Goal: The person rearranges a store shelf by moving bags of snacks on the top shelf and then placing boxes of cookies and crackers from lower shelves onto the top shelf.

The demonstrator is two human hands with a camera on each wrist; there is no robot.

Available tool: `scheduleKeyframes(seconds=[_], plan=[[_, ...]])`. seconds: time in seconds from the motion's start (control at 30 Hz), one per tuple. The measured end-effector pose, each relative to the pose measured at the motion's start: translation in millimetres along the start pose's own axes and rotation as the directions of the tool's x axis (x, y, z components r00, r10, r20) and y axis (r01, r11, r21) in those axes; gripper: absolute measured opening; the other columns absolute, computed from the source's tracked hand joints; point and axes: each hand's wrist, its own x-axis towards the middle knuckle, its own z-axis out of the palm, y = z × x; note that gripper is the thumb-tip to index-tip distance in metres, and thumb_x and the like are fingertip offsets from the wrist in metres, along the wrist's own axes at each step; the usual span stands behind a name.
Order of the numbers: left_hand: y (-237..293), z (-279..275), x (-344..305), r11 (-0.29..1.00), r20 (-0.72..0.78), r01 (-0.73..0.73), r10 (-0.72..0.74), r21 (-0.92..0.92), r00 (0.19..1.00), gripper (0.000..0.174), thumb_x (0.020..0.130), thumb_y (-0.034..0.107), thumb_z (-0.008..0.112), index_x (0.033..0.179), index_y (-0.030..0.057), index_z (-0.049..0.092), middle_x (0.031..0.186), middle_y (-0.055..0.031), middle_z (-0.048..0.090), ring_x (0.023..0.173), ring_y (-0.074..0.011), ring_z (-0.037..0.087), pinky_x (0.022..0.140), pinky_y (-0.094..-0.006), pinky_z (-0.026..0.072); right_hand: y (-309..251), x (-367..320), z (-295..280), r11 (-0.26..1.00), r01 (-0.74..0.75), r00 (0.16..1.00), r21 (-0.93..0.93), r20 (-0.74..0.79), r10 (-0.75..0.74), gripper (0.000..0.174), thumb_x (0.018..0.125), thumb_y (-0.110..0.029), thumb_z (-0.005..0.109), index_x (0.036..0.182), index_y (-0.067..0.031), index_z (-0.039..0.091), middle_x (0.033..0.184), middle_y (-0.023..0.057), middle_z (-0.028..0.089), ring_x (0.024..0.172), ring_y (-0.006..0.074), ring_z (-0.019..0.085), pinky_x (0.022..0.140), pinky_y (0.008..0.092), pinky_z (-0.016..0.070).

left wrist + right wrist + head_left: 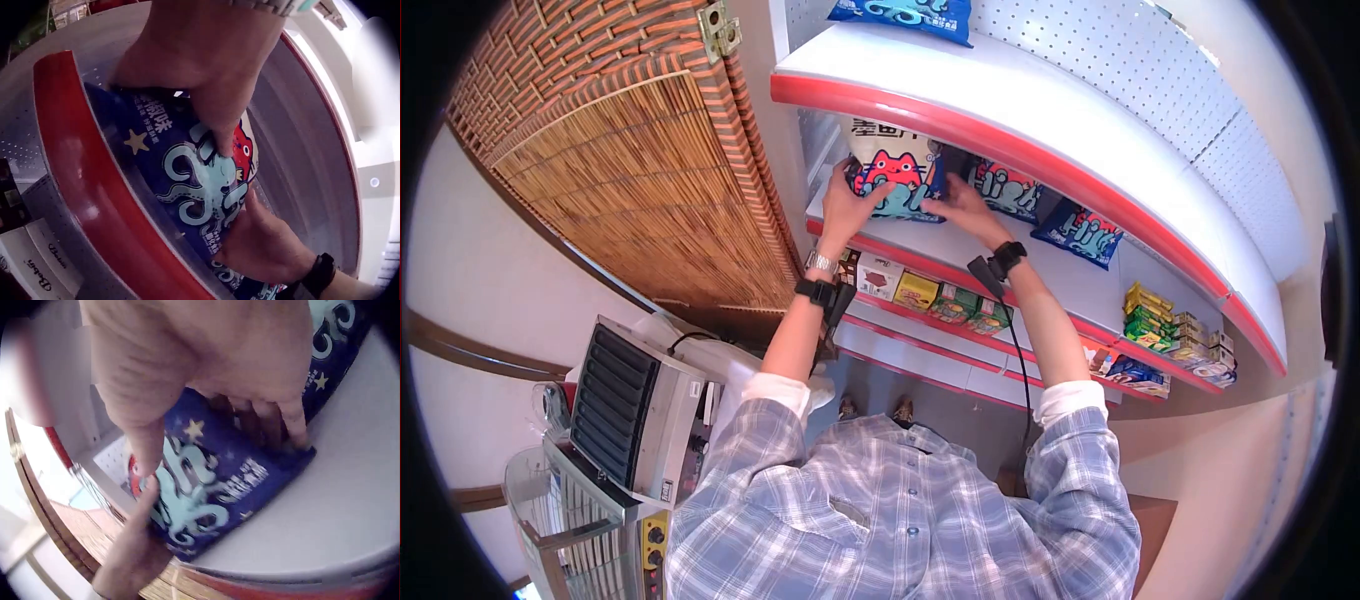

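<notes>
A blue and cream snack bag with a red cat and a pale octopus stands on the red-edged shelf. My left hand grips its left side, thumb across the front. On the opposite side my right hand holds the bag, thumb on the printed face; in the right wrist view the other fingers of the right hand reach round its edge. The bag leans close behind the red shelf lip in the left wrist view. Beside my right hand sits a second similar bag.
Another blue bag lies farther right on this shelf, before small yellow and green packs. The upper shelf's red edge overhangs the hands. Boxes line the shelf below. A woven screen stands at left.
</notes>
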Motion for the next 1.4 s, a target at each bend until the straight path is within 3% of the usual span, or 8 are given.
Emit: scheduleKeyframes(seconds=[0.13, 0.4, 0.53, 0.9, 1.0, 1.07, 1.23, 1.4], plan=[[21, -3, -7, 0.996, 0.048, 0.082, -0.084, 0.038, 0.995, 0.091, 0.073, 0.042, 0.087, 0.133, -0.0105, 0.044, 0.124, -0.025, 0.063, 0.111, -0.0283, 0.065, 0.094, -0.0369, 0.0514, -19, -4, 14, 0.979, 0.189, 0.982, -0.072, -0.018, -0.19, 0.072, 0.08, -0.034, 0.083, 0.134, 0.0014, 0.051, 0.119, 0.0127, 0.066, 0.108, 0.0196, 0.062, 0.097, 0.0336, 0.0478], [67, -65, -130, 0.957, 0.418, 0.183, -0.076, -0.224, 0.905, 0.099, 0.073, 0.03, 0.089, 0.147, -0.002, 0.032, 0.143, -0.0209, 0.046, 0.134, -0.0283, 0.045, 0.113, -0.0402, 0.0359, -98, -120, 1, 0.916, -0.294, 0.942, 0.274, 0.248, 0.228, 0.072, 0.083, -0.033, 0.081, 0.137, 0.0023, 0.047, 0.122, 0.0108, 0.066, 0.109, 0.0178, 0.062, 0.096, 0.034, 0.0506], [41, -89, -196, 0.915, 0.503, 0.338, -0.191, -0.219, 0.843, 0.11, 0.061, 0.016, 0.096, 0.147, -0.0023, 0.031, 0.141, -0.0153, 0.05, 0.129, -0.0226, 0.05, 0.111, -0.0376, 0.0387, -100, -188, 46, 0.992, 0.036, 0.987, -0.123, 0.162, -0.015, 0.089, 0.076, -0.03, 0.085, 0.144, 0.0032, 0.038, 0.127, 0.0232, 0.062, 0.117, 0.0337, 0.063, 0.1, 0.039, 0.0492], [158, -94, -149, 0.84, 0.171, -0.305, 0.415, -0.449, 0.893, 0.097, 0.059, 0.021, 0.098, 0.136, -0.0003, 0.045, 0.136, -0.0116, 0.053, 0.119, -0.0201, 0.056, 0.103, -0.0366, 0.0436, -223, -199, -35, 0.93, 0.324, 0.941, -0.174, -0.039, -0.336, 0.066, 0.071, -0.008, 0.087, 0.127, 0.0014, 0.053, 0.109, 0.012, 0.068, 0.096, 0.0199, 0.068, 0.086, 0.0323, 0.0527], [212, -79, -93, 0.765, -0.097, -0.519, 0.525, -0.381, 0.846, 0.076, 0.073, 0.015, 0.088, 0.133, -0.0021, 0.046, 0.13, -0.0114, 0.054, 0.119, -0.0215, 0.054, 0.102, -0.0358, 0.0422, -238, -169, -45, 0.962, 0.22, 0.927, -0.161, -0.272, -0.257, 0.059, 0.072, -0.005, 0.085, 0.122, -0.0003, 0.054, 0.101, 0.0048, 0.064, 0.091, 0.0125, 0.06, 0.085, 0.0288, 0.0496], [234, -76, -60, 0.763, -0.29, -0.647, 0.622, 0.016, 0.727, 0.066, 0.078, 0.011, 0.081, 0.133, -0.0026, 0.047, 0.133, -0.0155, 0.053, 0.12, -0.0247, 0.054, 0.1, -0.0361, 0.0428, -251, -123, -36, 0.857, 0.512, 0.802, -0.055, -0.327, -0.5, 0.048, 0.081, -0.005, 0.079, 0.122, 0.0008, 0.054, 0.102, 0.0026, 0.062, 0.094, 0.0108, 0.058, 0.087, 0.0272, 0.0487], [262, -52, 8, 0.522, -0.314, -0.67, 0.853, 0.527, 0.417, 0.08, 0.078, 0.026, 0.083, 0.143, 0.0003, 0.044, 0.144, -0.0263, 0.043, 0.133, -0.0401, 0.043, 0.11, -0.0484, 0.0348, -284, -22, -42, 0.84, 0.41, 0.912, 0.354, -0.133, -0.389, 0.037, 0.09, -0.012, 0.072, 0.122, 0.0005, 0.057, 0.108, 0.0065, 0.067, 0.1, 0.0141, 0.064, 0.086, 0.0303, 0.0523], [244, -27, 42, 0.719, -0.258, -0.473, 0.652, 0.509, 0.713, 0.083, 0.078, 0.026, 0.081, 0.147, 0.006, 0.039, 0.151, -0.0346, 0.027, 0.14, -0.0496, 0.027, 0.116, -0.0537, 0.024, -261, 70, -57, 0.992, 0.088, 0.991, 0.093, -0.108, -0.078, 0.034, 0.091, -0.011, 0.068, 0.121, 0.0008, 0.058, 0.104, 0.0077, 0.067, 0.098, 0.0181, 0.065, 0.085, 0.0323, 0.053]])
